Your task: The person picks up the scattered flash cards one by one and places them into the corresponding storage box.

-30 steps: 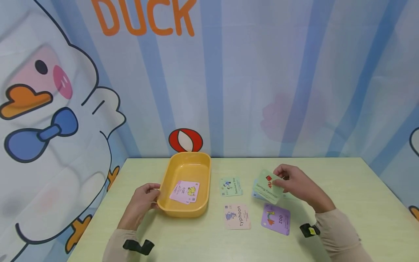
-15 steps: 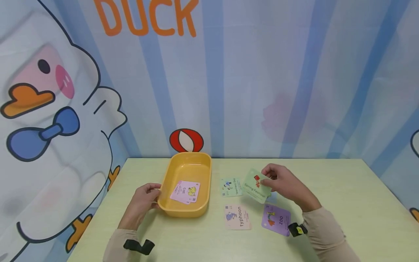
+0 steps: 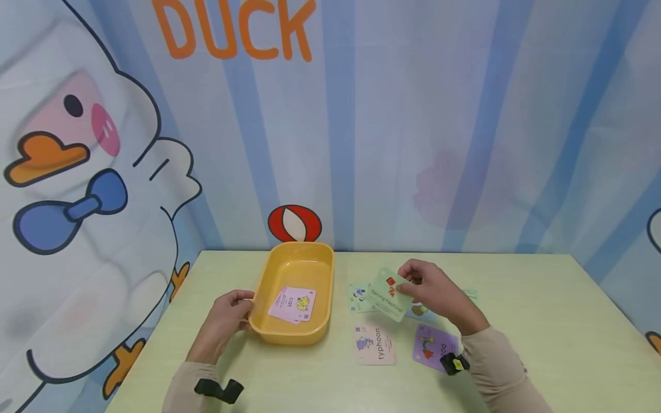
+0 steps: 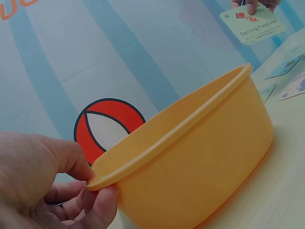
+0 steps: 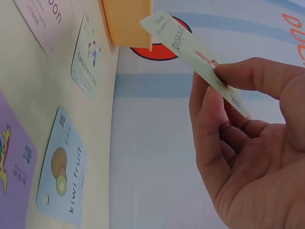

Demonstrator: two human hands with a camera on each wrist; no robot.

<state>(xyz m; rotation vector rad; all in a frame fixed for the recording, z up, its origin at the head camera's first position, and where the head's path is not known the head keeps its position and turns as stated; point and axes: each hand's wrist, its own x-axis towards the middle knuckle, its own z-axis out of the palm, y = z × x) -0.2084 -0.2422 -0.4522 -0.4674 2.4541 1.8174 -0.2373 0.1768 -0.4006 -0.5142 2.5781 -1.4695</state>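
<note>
My right hand (image 3: 431, 289) pinches a green "Spring Festival" card (image 3: 386, 295) between thumb and fingers, held up above the table. In the head view it overlaps part of the green "Teachers' Day" card (image 5: 86, 59) lying below. A blue "kiwi fruit" card (image 5: 62, 169) lies under the right hand. My left hand (image 3: 227, 321) grips the near-left rim of a yellow plastic tub (image 4: 200, 157), thumb on top and fingers beneath the lip. Inside the tub lie purple cards, a "cat" card (image 3: 296, 303) uppermost.
A pink "typhoon" card (image 3: 374, 345) and a purple "zoo" card (image 3: 431, 347) lie on the pale table (image 3: 558, 321) nearer the front. Past the right hand shows the edge of another green card (image 3: 471, 293). A striped duck-print curtain (image 3: 382, 126) hangs behind the table.
My right hand has carried the "Spring Festival" card leftward, from over the kiwi fruit card to partly over the "Teachers' Day" card. The left hand stays on the tub's rim.
</note>
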